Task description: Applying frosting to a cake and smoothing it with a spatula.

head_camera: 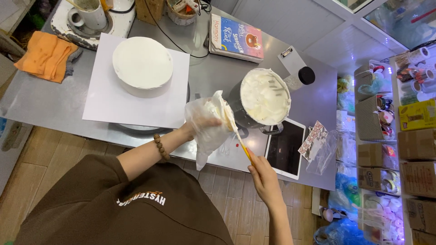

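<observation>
My left hand (202,124) grips a clear piping bag (210,131) folded open over it, with white cream at its top. My right hand (263,179) holds a yellow-handled spatula (240,143) whose cream-coated blade reaches into the bag's mouth. A metal bowl (265,97) of white cream stands just right of the bag. A round white frosted cake (142,66) sits on a white square board (109,102) over a turntable, to the left of the bag. A bead bracelet is on my left wrist.
A tablet (286,149) lies near the steel table's front edge, beside a patterned plastic bag (313,141). A book (236,38), an orange cloth (45,56) and a mug on a scale (93,16) are at the back. Shelves of boxes (408,145) stand at right.
</observation>
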